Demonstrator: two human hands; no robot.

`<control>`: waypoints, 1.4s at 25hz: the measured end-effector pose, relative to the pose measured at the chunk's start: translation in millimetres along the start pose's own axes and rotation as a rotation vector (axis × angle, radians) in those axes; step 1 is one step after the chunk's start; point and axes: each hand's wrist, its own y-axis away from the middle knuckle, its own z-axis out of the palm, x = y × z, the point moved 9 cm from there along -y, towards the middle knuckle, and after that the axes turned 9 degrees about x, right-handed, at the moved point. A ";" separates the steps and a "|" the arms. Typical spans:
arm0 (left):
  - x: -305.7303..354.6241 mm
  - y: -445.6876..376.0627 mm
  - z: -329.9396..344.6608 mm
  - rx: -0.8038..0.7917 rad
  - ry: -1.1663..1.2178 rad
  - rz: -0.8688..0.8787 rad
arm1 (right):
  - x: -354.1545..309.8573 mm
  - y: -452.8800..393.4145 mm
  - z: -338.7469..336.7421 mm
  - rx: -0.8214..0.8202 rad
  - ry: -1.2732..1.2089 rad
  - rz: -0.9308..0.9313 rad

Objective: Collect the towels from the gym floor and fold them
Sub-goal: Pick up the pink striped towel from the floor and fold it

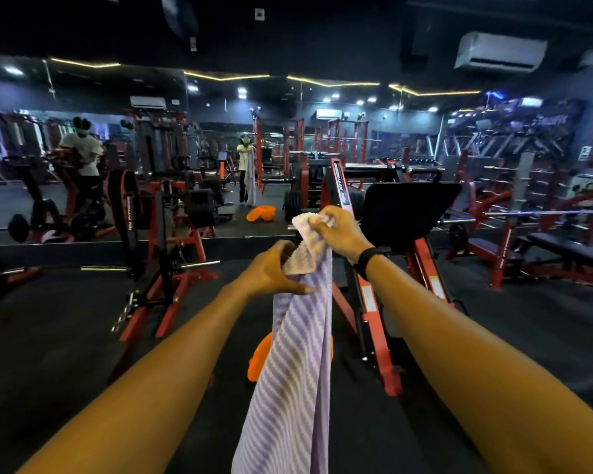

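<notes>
you had the towel [297,354] up in front of you, both hands bunched on its top end: your right hand [336,234] curled tight round the uppermost wad, your left hand [274,271] just below it with fingers wrapped round the gathered cloth. the rest hung off the floor [65,354] as a long, narrow, rope-like drape, its long axis near vertical, the top leaning slightly away from you and to the right, the free end running down out of the bottom of view. an orange basin [259,360] sat on the floor behind the hanging cloth, close to the foot of the red machine [367,302]. the risk, as i judge it: you held a crumpled handful, not corners, so any fold started from that grip would likely come out twisted and uneven. the lower end was unseen, so it could drag on the floor or get stepped on. swinging it open so near the machine could also snag it on the frame.
</notes>
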 end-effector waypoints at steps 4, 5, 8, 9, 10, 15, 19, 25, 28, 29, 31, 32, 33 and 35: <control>-35.9 -83.1 6.4 0.268 0.060 0.018 | 43.0 -68.2 -17.2 0.165 -0.001 -0.005; -47.7 -105.4 9.1 0.309 0.164 -0.015 | 60.0 -87.4 -20.2 0.194 -0.058 0.012; -76.5 -183.1 24.2 0.314 0.360 -0.069 | 111.0 -140.6 -11.3 0.190 -0.163 0.031; -76.6 -207.8 30.4 0.281 0.363 -0.041 | 123.3 -155.8 0.1 0.143 -0.194 0.029; -74.8 -236.1 36.6 0.254 0.358 -0.004 | 133.2 -173.9 15.2 0.067 -0.193 0.027; -67.8 -373.3 61.6 0.181 0.266 0.176 | 172.3 -271.0 59.7 -0.213 0.174 -0.052; -112.7 -428.8 103.5 -0.061 0.253 0.038 | 212.7 -341.2 32.3 0.076 0.027 -0.078; -247.0 -485.8 138.5 -0.294 -0.586 -0.292 | 320.7 -442.3 -0.7 0.493 -0.054 0.174; -254.2 -506.0 149.3 -0.247 -0.035 -0.628 | 370.8 -497.0 21.1 0.376 0.002 0.281; -245.9 -522.1 155.4 -0.169 0.157 -0.706 | 382.1 -515.9 38.6 0.266 0.024 0.291; -222.6 -557.7 158.5 0.042 0.463 -0.788 | 389.6 -542.9 78.7 0.044 -0.030 0.273; -214.0 -576.5 159.6 0.131 0.596 -0.796 | 383.6 -549.9 97.8 -0.059 -0.101 0.227; -207.7 -593.7 158.5 0.210 0.686 -0.791 | 374.0 -551.8 112.2 -0.142 -0.189 0.171; -202.2 -618.7 154.1 0.390 0.906 -0.802 | 358.0 -552.1 132.2 -0.263 -0.344 0.062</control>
